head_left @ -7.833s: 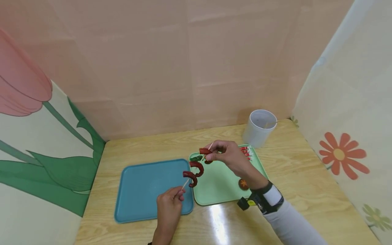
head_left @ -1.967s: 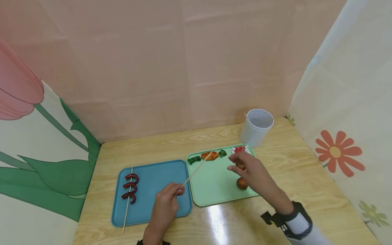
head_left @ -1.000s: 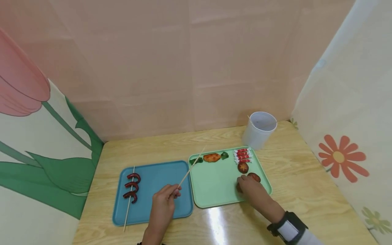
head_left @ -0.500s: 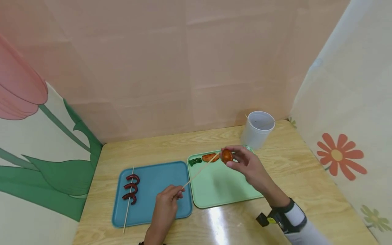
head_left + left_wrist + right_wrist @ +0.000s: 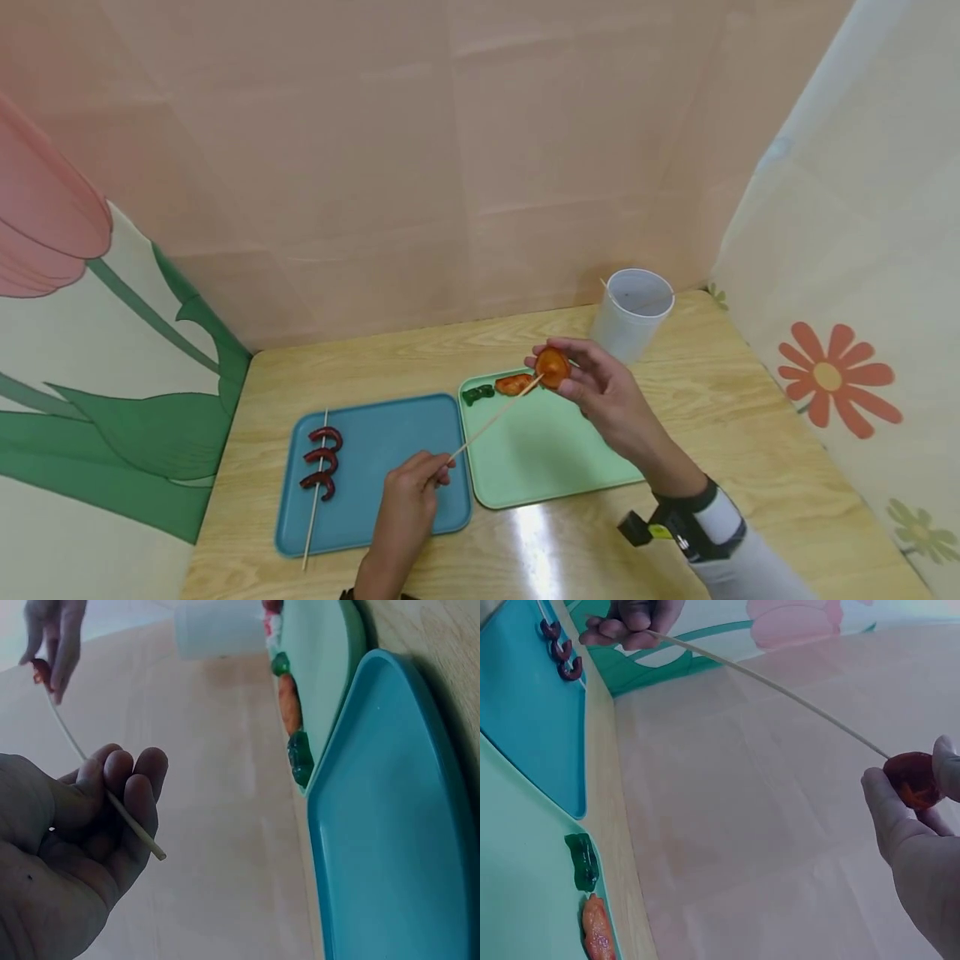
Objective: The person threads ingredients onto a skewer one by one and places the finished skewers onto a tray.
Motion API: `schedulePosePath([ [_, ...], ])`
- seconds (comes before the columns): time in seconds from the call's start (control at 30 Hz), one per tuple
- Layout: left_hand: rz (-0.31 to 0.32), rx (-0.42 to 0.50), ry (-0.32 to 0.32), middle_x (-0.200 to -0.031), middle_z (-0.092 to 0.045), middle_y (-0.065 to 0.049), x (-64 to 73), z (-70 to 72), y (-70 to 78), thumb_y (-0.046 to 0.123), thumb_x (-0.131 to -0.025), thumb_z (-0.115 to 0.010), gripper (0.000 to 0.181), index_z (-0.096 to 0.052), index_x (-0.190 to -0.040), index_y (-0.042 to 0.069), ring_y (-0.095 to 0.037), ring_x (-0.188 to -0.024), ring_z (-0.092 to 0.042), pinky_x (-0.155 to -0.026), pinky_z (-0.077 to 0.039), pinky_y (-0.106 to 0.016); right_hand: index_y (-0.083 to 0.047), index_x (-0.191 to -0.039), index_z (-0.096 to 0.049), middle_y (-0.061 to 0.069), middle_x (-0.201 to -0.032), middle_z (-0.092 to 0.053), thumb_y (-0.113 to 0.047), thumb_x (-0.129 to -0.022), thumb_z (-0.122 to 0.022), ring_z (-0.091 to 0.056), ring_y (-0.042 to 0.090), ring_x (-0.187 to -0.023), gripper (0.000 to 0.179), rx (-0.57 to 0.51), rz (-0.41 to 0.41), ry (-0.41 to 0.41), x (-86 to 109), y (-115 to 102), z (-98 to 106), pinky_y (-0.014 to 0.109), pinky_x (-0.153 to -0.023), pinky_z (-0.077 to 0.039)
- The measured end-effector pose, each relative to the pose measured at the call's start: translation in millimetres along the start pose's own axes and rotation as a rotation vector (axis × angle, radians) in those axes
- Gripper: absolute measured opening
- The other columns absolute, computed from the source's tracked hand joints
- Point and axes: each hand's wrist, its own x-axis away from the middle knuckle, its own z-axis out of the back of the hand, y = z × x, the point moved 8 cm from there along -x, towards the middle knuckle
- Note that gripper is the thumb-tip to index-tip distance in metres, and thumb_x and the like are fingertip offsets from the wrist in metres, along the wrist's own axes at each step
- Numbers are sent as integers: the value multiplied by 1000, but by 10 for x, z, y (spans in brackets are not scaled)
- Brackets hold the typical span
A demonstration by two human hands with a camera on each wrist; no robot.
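Note:
My left hand (image 5: 408, 500) pinches a thin wooden skewer (image 5: 491, 421) near its lower end; in the left wrist view its blunt end (image 5: 156, 851) sticks out past the fingers. Above the green tray (image 5: 525, 471), my right hand (image 5: 615, 408) holds a mushroom cap (image 5: 553, 363) between thumb and fingers, its orange underside turned toward the skewer. The skewer's far tip meets that underside. In the right wrist view the tip touches the mushroom (image 5: 913, 780); whether it has pierced the cap I cannot tell.
On the blue tray (image 5: 375, 517) lies a skewer with three curved dark-red pieces (image 5: 322, 457). The green tray bears a green pepper-like piece (image 5: 478, 394) and an orange-brown piece (image 5: 513, 384). A white bucket (image 5: 630, 329) with thin sticks stands behind, at the right.
The loaded skewer came to rest on the blue tray, and my left hand took a bare one. My right hand lifted a mushroom from the green tray, brought it to the tip and tilted its underside into view.

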Motion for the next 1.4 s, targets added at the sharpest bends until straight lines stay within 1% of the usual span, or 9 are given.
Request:
schedulePosePath([
  [0.13, -4, 9, 4, -87, -73, -3, -7, -3, 4, -20, -90, -59, 29, -78, -100, -1, -9, -73, -69, -66, -58, -13, -2, -146, -45, 19, -145, -52, 5, -103, -52, -61, 21, -133, 45, -17, 8, -2, -3, 11, -17, 32, -106, -52],
  [0.3, -33, 19, 15, -86, -73, -5, -12, -1, 39, -23, -88, -59, 29, -78, -99, -4, -10, -72, -70, -65, -58, -14, 2, -145, -42, 15, -145, -53, 2, -102, -55, -61, 21, -134, 45, 12, 1, -8, 3, 24, -65, 32, -106, -53],
  [0.53, -12, 36, 13, -87, -73, -5, -37, -3, 99, -22, -90, -57, 30, -77, -102, -5, -9, -73, -69, -65, -59, -16, 3, -143, -45, 21, -145, -54, 2, -101, -58, -60, 27, -134, 44, 40, -18, -20, 3, 63, -166, 32, -104, -55],
  [0.77, -109, 44, 72, -80, -72, -5, -39, 10, 209, -31, -82, -55, 38, -78, -97, -4, -8, -66, -67, -57, -57, -18, 3, -139, -48, 8, -142, -60, -3, -97, -67, -64, 12, -127, 46, 58, -137, -64, 45, 291, -361, 30, -95, -60],
  [0.9, -132, 41, 89, -80, -73, -6, -63, 11, 259, -32, -79, -52, 41, -78, -96, -5, -9, -64, -67, -56, -56, -17, 2, -140, -47, 13, -143, -57, -9, -96, -70, -64, 10, -126, 51, 52, -183, -88, 71, 410, -479, 31, -94, -60],
  [1.0, -131, 36, 111, -78, -72, -6, -70, 28, 276, -33, -76, -52, 42, -78, -94, -5, -8, -63, -66, -55, -55, -16, 4, -138, -46, 21, -142, -55, -8, -95, -71, -65, 11, -124, 52, 33, -166, -85, 80, 441, -543, 30, -92, -61],
  [1.13, -180, 25, 127, -73, -70, -7, -69, 37, 335, -33, -74, -56, 41, -79, -91, -4, -6, -60, -64, -53, -52, -12, 8, -136, -46, 32, -143, -52, -7, -93, -73, -67, 11, -119, 52, 30, -172, -130, 113, 521, -692, 29, -90, -61],
  [1.27, -237, 0, 135, -70, -68, -6, -73, 32, 397, -32, -74, -60, 38, -79, -89, -3, -6, -58, -63, -53, -49, -7, 3, -134, -50, 33, -144, -53, -11, -92, -74, -68, 9, -119, 51, 68, -189, -164, 147, 620, -824, 27, -91, -61],
  [1.4, -237, -27, 148, -68, -66, -3, -70, 39, 395, -30, -74, -64, 35, -78, -86, -1, -5, -57, -62, -54, -49, -6, 5, -133, -50, 36, -142, -52, -9, -92, -74, -68, 10, -119, 50, 51, -164, -156, 157, 653, -867, 26, -90, -60],
])
